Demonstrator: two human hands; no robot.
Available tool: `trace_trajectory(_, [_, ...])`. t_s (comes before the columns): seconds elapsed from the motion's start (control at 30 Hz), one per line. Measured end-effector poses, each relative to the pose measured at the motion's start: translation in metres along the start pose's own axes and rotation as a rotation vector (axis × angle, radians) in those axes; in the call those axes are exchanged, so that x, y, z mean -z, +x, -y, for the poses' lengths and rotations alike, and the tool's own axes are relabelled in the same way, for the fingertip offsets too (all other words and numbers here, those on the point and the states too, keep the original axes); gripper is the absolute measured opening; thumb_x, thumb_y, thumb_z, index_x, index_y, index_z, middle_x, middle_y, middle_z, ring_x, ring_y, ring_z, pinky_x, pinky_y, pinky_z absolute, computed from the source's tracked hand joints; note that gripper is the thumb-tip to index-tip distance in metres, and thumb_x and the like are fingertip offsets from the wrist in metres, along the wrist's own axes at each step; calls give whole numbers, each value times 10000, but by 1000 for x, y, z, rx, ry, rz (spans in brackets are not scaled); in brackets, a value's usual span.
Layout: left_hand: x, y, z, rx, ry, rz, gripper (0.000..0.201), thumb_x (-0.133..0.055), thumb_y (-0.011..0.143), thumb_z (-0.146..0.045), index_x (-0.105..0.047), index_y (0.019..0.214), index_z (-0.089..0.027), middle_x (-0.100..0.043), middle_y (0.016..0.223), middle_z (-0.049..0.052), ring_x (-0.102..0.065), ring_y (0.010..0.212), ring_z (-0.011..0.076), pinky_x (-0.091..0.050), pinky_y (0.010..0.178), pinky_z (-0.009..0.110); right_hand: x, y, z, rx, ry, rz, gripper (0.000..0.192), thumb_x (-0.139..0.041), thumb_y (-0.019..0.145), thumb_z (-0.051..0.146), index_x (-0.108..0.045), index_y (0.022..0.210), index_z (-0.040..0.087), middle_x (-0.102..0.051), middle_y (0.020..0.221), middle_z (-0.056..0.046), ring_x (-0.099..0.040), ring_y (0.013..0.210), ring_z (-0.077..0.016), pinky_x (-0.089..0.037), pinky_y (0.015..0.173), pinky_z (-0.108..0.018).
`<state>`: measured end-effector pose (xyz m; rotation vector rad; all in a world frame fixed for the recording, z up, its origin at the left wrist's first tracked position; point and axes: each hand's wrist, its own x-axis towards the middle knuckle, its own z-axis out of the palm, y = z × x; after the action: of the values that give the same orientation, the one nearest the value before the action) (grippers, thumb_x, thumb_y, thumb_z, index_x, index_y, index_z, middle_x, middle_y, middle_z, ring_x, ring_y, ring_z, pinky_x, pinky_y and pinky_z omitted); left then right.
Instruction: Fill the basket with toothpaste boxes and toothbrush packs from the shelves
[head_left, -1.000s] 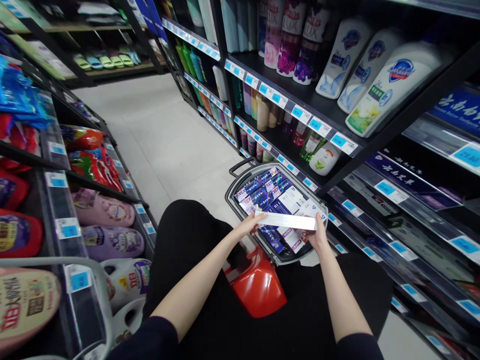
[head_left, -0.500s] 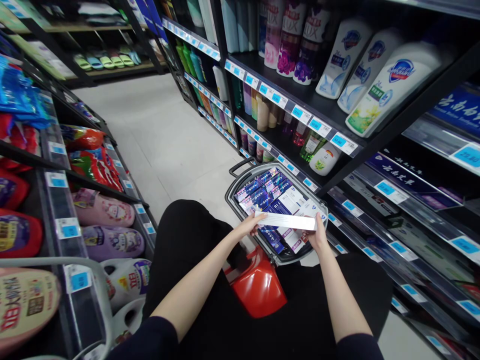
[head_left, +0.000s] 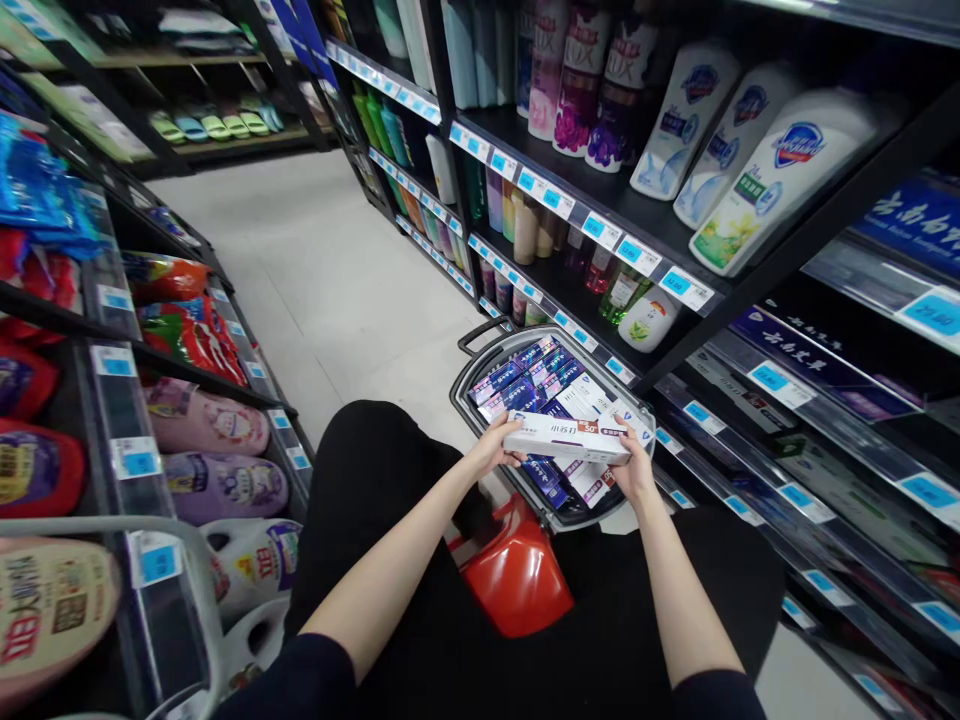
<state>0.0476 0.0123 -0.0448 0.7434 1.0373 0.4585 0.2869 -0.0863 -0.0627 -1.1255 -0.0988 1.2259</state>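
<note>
Between my two hands is a long white toothpaste box [head_left: 564, 437], its printed face with a brown patch turned upward. My left hand [head_left: 493, 446] grips its left end, and my right hand [head_left: 636, 463] grips the right end, fingers wrapped over the edge. Just beneath the box stands a grey shopping basket [head_left: 463, 392] on the floor. Inside the basket lie several blue and purple boxes [head_left: 517, 385] and several white boxes [head_left: 589, 395], partly covered by my hands and the held box.
A red plastic object [head_left: 517, 580] sits between my knees. To the right rise black shelves [head_left: 750, 330] with price tags, boxes and white pump bottles [head_left: 787, 175]. Detergent bottles [head_left: 225, 487] line the left shelf. Pale tiled floor [head_left: 322, 250] runs between them.
The toothpaste box has been turned in my hands, from a plain white side to its printed face. Both hands stay at its ends above the basket.
</note>
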Motion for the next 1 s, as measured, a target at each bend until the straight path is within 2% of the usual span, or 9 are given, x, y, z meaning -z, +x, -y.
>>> trace_trajectory(0.13, [1,1,1,-65,-7,1,389,-668,712,-388,-447,970,-199,-661,657,29,-627,466,189,-470,393,258,-3,4,-3,-18,53,-158,218,-552,799,343,-641,973,247,-705,963,-5,-643,897,-188,-542,711,-314])
trace_trajectory(0.2, [1,1,1,-76,-17,15,389,-687,695,-367,-460,952,-185,-661,681,40,-641,499,192,-485,421,263,-6,2,-1,-37,64,-167,252,-484,857,418,-640,941,239,-709,950,-22,-648,902,-200,-553,721,-342])
trace_trajectory(0.3, [2,1,0,-114,-20,60,409,-710,669,-333,-486,978,-183,-656,748,38,-653,567,190,-505,461,270,-7,-4,4,-184,10,-205,386,-428,864,556,-628,950,237,-714,934,-61,-658,880,-246,-560,721,-436])
trace_trajectory(0.37, [2,0,-1,-154,-30,93,453,-736,636,-310,-502,1009,-203,-641,820,28,-655,633,184,-523,492,274,-6,-7,6,-280,-66,-251,421,-477,821,608,-618,978,244,-713,929,-72,-659,865,-273,-552,719,-500])
trace_trajectory(0.43, [2,0,-2,-175,-45,120,477,-758,611,-314,-517,1012,-222,-620,861,18,-645,676,176,-537,518,280,-5,-9,7,-312,-123,-264,397,-556,789,575,-612,1001,244,-710,938,-71,-659,865,-277,-546,726,-524])
trace_trajectory(0.57, [3,1,-1,-153,-77,117,406,-689,689,-484,-545,965,-223,-587,808,18,-617,663,170,-546,522,307,-5,-7,5,-252,-137,-254,235,-635,764,363,-620,953,224,-710,898,-59,-663,832,-248,-562,716,-478])
trace_trajectory(0.63, [4,2,-1,-148,-92,109,390,-678,697,-492,-558,949,-220,-582,814,24,-615,686,180,-550,528,322,-3,-4,3,-192,-131,-250,199,-650,733,309,-626,907,216,-711,867,-52,-663,790,-237,-574,671,-440])
trace_trajectory(0.8, [4,2,0,-161,-105,134,382,-754,610,-303,-580,934,-202,-596,904,41,-617,788,215,-562,589,360,2,1,-1,-91,-115,-208,173,-671,692,305,-632,832,211,-709,827,-30,-653,729,-216,-576,558,-365])
trace_trajectory(1.0, [-1,-2,-1,-205,-122,153,478,-774,515,-124,-595,953,-190,-594,1029,55,-615,917,237,-543,774,424,5,1,2,-59,-5,-173,177,-671,717,354,-621,827,225,-706,849,-24,-652,806,-205,-584,653,-377])
